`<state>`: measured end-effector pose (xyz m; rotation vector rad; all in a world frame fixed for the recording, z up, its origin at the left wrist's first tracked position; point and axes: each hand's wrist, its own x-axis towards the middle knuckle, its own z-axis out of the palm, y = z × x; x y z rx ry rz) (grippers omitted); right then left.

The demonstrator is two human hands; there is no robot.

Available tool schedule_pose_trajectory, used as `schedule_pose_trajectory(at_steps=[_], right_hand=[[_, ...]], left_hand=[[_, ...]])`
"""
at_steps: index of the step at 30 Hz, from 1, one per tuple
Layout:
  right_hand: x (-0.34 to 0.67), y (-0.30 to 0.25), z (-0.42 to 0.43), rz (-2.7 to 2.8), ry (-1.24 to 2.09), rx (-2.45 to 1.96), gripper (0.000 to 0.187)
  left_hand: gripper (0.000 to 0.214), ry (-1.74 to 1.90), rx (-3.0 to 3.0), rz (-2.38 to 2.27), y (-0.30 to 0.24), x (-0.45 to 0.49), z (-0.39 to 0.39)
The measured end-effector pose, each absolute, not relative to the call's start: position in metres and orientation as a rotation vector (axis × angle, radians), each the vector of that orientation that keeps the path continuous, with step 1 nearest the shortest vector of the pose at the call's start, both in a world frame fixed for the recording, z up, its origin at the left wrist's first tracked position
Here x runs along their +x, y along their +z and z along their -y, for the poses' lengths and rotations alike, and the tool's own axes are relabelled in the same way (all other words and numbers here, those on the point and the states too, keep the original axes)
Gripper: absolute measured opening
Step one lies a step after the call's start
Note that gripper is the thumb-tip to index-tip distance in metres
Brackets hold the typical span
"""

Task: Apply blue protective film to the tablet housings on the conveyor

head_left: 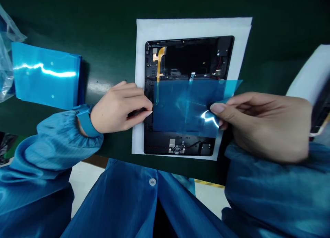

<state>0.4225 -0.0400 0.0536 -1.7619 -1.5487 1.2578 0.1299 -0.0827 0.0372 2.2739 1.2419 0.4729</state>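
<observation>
An opened black tablet frame lies on a white sheet on the dark green table. A clear blue film is stretched over its middle. My left hand pinches the film's left edge with closed fingers, over the frame's left side. My right hand pinches the film's right edge between thumb and fingers, lifting that side slightly. An orange flex cable and a small connector board show on the frame above and below the film.
A stack of blue film sheets lies at the left, beside a clear plastic bag. Another white sheet with a dark device sits at the right edge. The table's near edge runs just above my blue coat.
</observation>
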Motion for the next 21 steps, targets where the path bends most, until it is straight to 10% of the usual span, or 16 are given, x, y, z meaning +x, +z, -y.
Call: schedule_pose_trajectory(at_steps=[21], right_hand=[[0.4218,0.0506,0.0391,1.497,1.286,-1.739,0.04]], left_hand=[[0.021,0.445,2.272,-1.257,0.0376,0.13,0.0831]])
